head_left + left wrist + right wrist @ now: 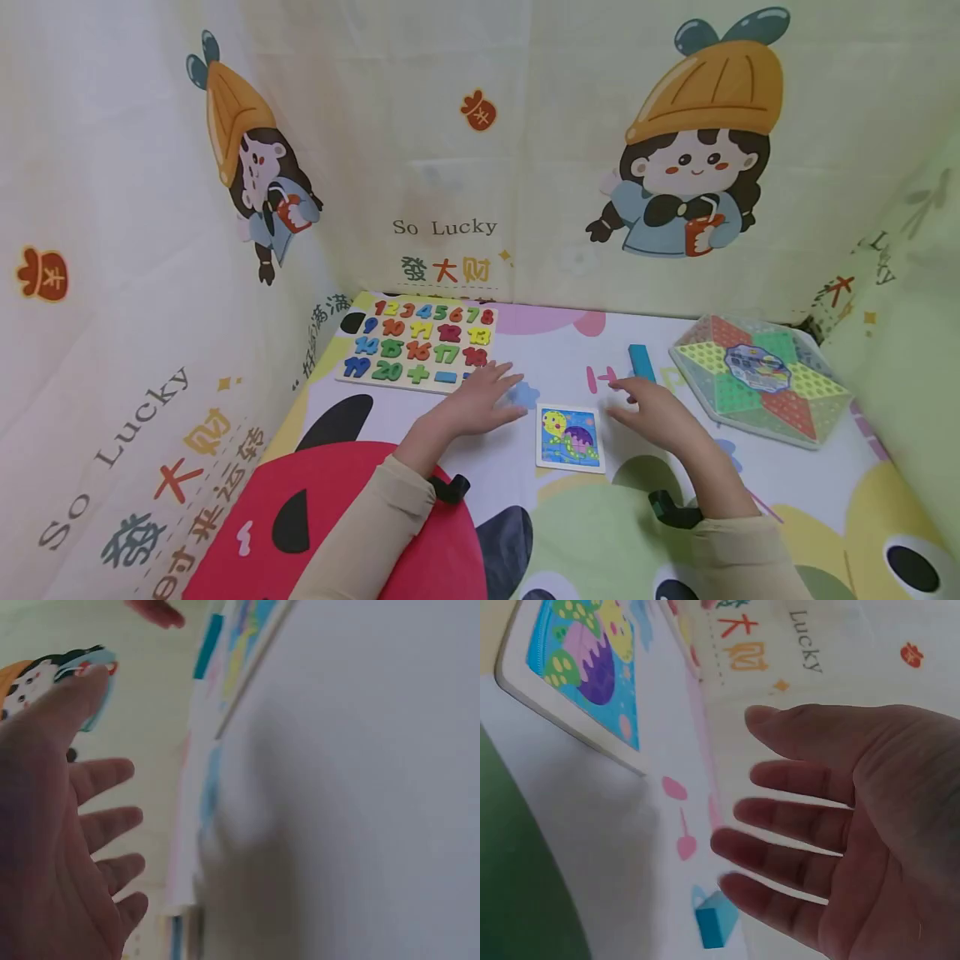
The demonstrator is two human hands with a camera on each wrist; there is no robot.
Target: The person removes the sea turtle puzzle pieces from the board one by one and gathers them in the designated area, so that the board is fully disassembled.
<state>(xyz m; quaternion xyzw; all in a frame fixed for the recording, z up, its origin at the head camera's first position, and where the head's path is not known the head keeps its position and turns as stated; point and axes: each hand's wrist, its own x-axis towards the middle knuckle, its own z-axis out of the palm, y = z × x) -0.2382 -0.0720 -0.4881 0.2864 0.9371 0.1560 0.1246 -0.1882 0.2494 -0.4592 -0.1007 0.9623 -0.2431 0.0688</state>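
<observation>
A small square turtle puzzle (570, 438) in a white frame lies flat on the printed tablecloth, between the two hands. To its left, my left hand (483, 402) is held above the cloth with fingers spread, near the lower right corner of the number board (420, 342). My right hand (652, 412) hovers on the puzzle's right side, just in front of a blue block (641, 363). In the right wrist view the fingers (780, 851) are apart and hold nothing. The left wrist view shows the left palm (60, 847) likewise holding nothing.
At the right lies a hexagonal box (761, 379) with red, green and yellow triangles under a transparent lid. Printed fabric walls (540, 167) stand behind and on both sides of the table. Dark straps (450, 489) sit on both wrists.
</observation>
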